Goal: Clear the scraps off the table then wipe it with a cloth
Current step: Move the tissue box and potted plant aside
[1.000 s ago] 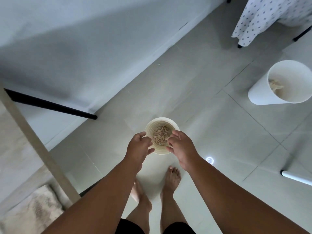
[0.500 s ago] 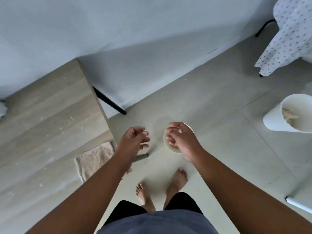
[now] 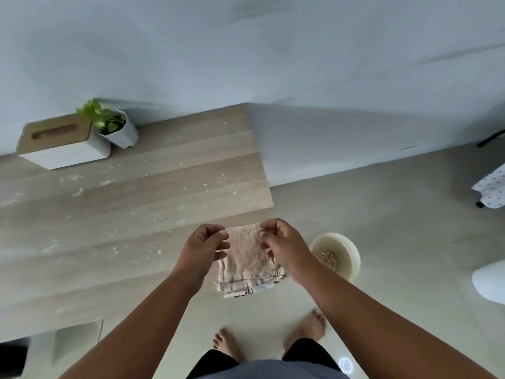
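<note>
A beige folded cloth lies at the near right corner of the wooden table, its lower end hanging past the edge. My left hand pinches its upper left corner and my right hand pinches its upper right corner, fingers curled. White crumbs and powder are scattered over the tabletop. A cream bowl holding brown scraps sits on the floor just right of my right wrist, apart from both hands.
A white tissue box with a wooden lid and a small potted plant stand at the table's far left by the wall. A white bin is at the right edge. My bare feet stand on the tiled floor.
The view swung left onto the table. My right hand let go of the bowl, which now sits on the floor. Both hands moved to the cloth at the table corner and took its upper corners.
</note>
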The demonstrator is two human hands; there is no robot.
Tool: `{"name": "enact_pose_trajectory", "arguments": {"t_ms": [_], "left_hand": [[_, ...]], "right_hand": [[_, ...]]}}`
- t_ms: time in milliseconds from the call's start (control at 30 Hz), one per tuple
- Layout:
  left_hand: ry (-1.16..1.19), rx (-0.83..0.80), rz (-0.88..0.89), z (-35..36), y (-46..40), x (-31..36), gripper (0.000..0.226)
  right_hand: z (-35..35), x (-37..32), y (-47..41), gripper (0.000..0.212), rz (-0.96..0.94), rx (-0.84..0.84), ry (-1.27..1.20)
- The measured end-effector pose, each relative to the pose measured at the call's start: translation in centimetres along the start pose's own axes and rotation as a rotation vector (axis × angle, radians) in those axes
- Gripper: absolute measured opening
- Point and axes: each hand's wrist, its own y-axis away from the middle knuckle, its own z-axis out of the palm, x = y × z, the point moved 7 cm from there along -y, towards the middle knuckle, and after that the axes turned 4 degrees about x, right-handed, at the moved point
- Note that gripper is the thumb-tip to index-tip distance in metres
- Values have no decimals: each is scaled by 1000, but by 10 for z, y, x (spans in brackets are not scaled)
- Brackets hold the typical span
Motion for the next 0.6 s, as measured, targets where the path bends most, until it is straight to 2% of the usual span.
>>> {"name": "enact_pose_trajectory", "arguments": {"t_ms": [333, 600], "left_hand": [[62, 107, 33, -170, -8, -22, 10], [43, 179, 62, -257, -11, -29, 8]], "right_hand": [[159, 0, 21, 10, -71, -32, 104], [227, -24, 18, 14, -155, -15, 139]]}}
